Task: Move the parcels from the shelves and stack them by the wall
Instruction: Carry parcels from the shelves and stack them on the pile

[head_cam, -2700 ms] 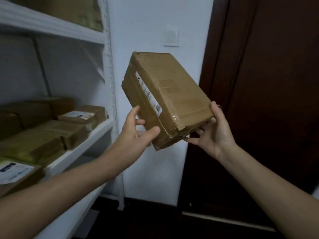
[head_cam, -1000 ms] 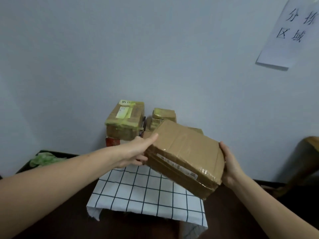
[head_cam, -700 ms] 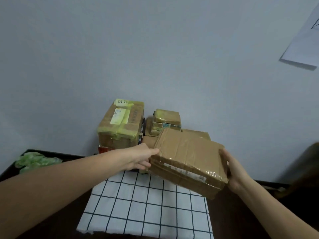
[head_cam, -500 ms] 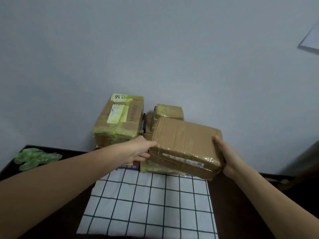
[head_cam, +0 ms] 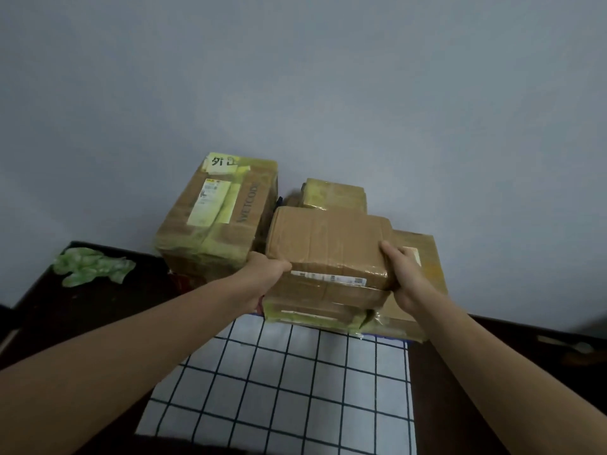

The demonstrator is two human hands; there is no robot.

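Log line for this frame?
step: placing | brown parcel: atop stack | left hand: grips left end | right hand: grips right end

Parcel storage room: taped, labelled parcels [head_cam: 216, 218] piled against bare wall [head_cam: 295, 77], checked cloth [head_cam: 295, 389].

Brown taped parcel [head_cam: 328, 244] — atop stack [head_cam: 315, 310]
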